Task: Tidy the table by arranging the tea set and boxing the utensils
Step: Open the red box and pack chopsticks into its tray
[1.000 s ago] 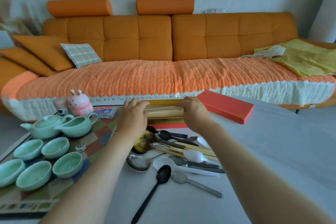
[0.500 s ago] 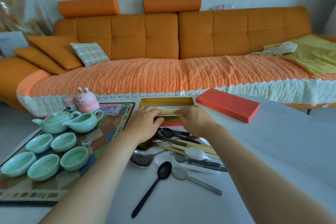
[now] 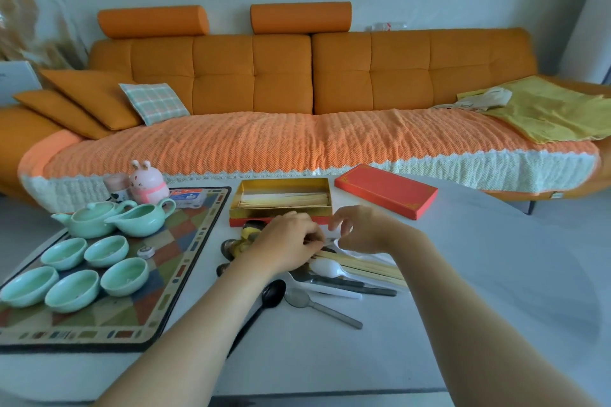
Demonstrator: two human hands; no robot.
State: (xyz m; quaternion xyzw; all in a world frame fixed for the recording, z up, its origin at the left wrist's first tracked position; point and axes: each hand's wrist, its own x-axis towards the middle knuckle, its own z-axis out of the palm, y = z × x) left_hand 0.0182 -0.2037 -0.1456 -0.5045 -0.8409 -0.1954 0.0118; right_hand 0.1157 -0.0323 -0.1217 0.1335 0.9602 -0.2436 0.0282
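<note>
An open gold-lined box (image 3: 284, 211) with a red base sits at the table's middle back, and light wooden chopsticks (image 3: 284, 200) lie inside it. Its red lid (image 3: 386, 190) rests to the right. In front of the box is a pile of utensils: more chopsticks (image 3: 363, 269), a white plastic spoon (image 3: 327, 266), a black spoon (image 3: 272, 294), a metal spoon (image 3: 297, 297). My left hand (image 3: 291, 241) is curled on the near ends of the loose chopsticks. My right hand (image 3: 360, 228) hovers beside it with fingers apart. A green teapot (image 3: 92, 218), pitcher (image 3: 142, 220) and several cups (image 3: 124, 276) stand at left.
The tea set stands on a patterned mat (image 3: 185, 241) at the table's left. A pink rabbit toy (image 3: 145, 182) and a small card box (image 3: 188, 198) are at the mat's far end. An orange sofa (image 3: 297, 142) runs behind the table.
Both hands have drawn back from the box, leaving chopsticks in it, and have come down onto the utensil pile in front of it.
</note>
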